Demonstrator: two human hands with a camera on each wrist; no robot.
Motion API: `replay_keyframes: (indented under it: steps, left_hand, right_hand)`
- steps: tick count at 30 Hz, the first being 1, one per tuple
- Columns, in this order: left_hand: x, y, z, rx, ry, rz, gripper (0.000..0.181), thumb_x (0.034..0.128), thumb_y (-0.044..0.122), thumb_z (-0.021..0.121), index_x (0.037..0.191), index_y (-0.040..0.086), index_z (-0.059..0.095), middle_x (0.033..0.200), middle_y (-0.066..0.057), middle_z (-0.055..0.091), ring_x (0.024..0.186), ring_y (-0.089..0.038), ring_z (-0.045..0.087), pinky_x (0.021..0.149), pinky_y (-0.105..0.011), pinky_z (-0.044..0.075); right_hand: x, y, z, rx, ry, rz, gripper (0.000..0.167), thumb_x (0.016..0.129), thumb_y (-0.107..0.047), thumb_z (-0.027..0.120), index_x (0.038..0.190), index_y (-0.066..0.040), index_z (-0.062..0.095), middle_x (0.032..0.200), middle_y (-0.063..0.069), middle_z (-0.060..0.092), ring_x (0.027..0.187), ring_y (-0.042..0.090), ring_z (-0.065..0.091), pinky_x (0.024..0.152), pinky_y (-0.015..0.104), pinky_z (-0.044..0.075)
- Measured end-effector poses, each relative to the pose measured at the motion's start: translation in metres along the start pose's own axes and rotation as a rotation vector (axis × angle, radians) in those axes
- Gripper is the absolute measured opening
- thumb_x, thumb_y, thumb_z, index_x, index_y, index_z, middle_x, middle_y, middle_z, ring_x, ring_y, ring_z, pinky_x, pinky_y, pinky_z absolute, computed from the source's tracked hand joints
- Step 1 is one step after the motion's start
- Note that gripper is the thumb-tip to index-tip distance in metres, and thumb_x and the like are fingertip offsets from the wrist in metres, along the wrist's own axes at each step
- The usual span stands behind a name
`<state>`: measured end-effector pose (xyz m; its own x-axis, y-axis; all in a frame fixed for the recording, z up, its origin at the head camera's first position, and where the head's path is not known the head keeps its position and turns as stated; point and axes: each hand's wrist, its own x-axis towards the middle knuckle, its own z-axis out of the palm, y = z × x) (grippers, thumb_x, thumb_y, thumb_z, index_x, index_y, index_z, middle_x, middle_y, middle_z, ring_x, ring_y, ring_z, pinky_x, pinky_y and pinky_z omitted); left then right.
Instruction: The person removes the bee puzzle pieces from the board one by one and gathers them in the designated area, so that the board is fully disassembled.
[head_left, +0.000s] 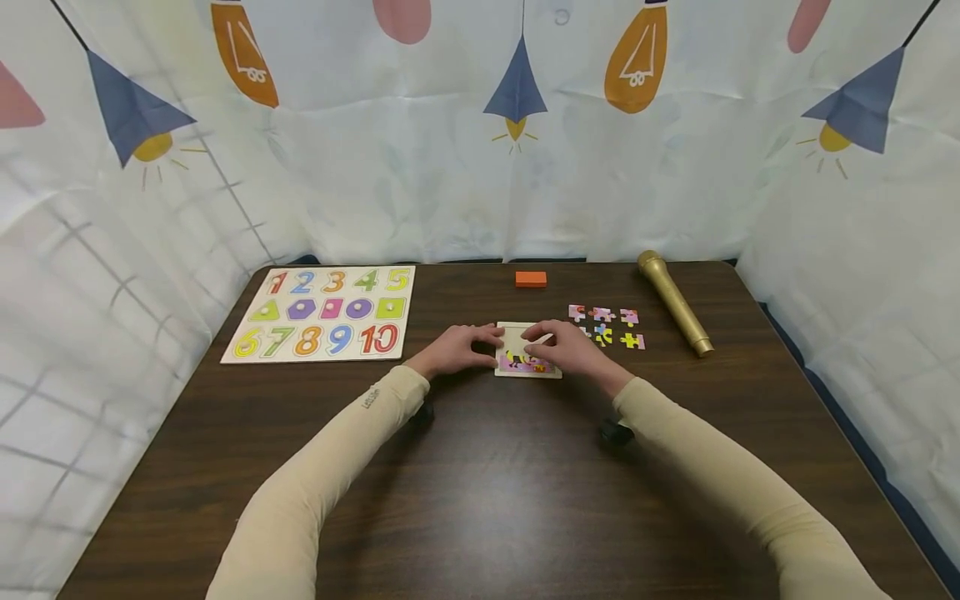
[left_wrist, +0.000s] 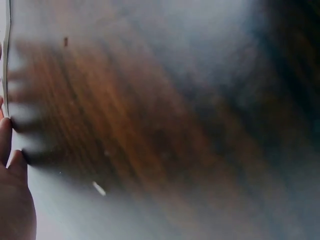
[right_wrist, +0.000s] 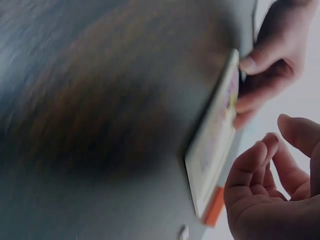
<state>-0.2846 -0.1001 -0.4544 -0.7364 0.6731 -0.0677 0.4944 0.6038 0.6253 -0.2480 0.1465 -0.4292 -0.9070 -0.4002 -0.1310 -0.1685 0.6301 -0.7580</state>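
Note:
A small jigsaw frame (head_left: 512, 340) lies on the dark table, with joined pink and yellow pieces along its near part. My left hand (head_left: 465, 348) rests at the frame's left edge, thumb and fingers spread along it. Over the frame's right side hovers my right hand (head_left: 568, 348), its fingers bent loosely. In the right wrist view, the right thumb (right_wrist: 297, 134) stands apart from the fingers, and no piece shows between them. Loose jigsaw pieces (head_left: 602, 314) lie to the right of the frame, some partly behind the right hand. The left wrist view shows mostly table.
A number and shape board (head_left: 318, 314) lies at the back left. Behind the frame sits an orange block (head_left: 531, 279). A gold microphone (head_left: 675, 304) lies at the back right. Printed curtains (head_left: 450, 167) hang around the table (head_left: 480, 500).

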Motion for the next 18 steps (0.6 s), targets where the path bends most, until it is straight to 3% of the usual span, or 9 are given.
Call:
replay_keyframes:
  steps: [6,9,13,18]
  left_hand:
    - [0.0,0.0,0.002,0.032,0.031,0.042,0.04,0.0889,0.025,0.073,0.124,0.008,0.068,0.143,-0.004,0.053,0.141,-0.021,0.036,0.114,-0.042,0.029]
    - [0.001,0.0,0.004,0.076,0.075,0.1,0.036,0.0885,0.023,0.074,0.12,0.005,0.07,0.137,-0.008,0.058,0.135,-0.025,0.045,0.112,-0.042,0.033]
    - [0.003,0.0,0.006,0.122,0.115,0.153,0.032,0.0884,0.021,0.073,0.114,0.003,0.072,0.129,-0.013,0.062,0.123,-0.029,0.052,0.108,-0.045,0.036]
    - [0.003,0.001,0.006,0.104,0.114,0.122,0.031,0.0881,0.02,0.074,0.114,0.003,0.071,0.13,-0.012,0.061,0.125,-0.028,0.052,0.108,-0.043,0.037]
  right_hand:
    - [0.01,0.001,0.017,-0.029,-0.031,-0.095,0.029,0.093,-0.021,0.064,0.117,-0.004,0.068,0.115,0.01,0.068,0.095,0.021,0.067,0.082,0.037,0.053]
    - [0.013,0.002,0.021,-0.037,-0.028,-0.153,0.028,0.09,-0.019,0.065,0.113,-0.003,0.069,0.11,0.009,0.069,0.091,0.019,0.068,0.079,0.034,0.054]
    - [0.015,0.0,0.024,-0.038,-0.042,-0.13,0.027,0.09,-0.018,0.066,0.113,-0.003,0.069,0.111,0.01,0.069,0.094,0.021,0.068,0.081,0.036,0.054]
    - [0.016,-0.003,0.027,-0.075,-0.039,-0.076,0.029,0.09,-0.014,0.068,0.116,-0.003,0.068,0.115,0.012,0.068,0.097,0.023,0.067,0.083,0.038,0.053]
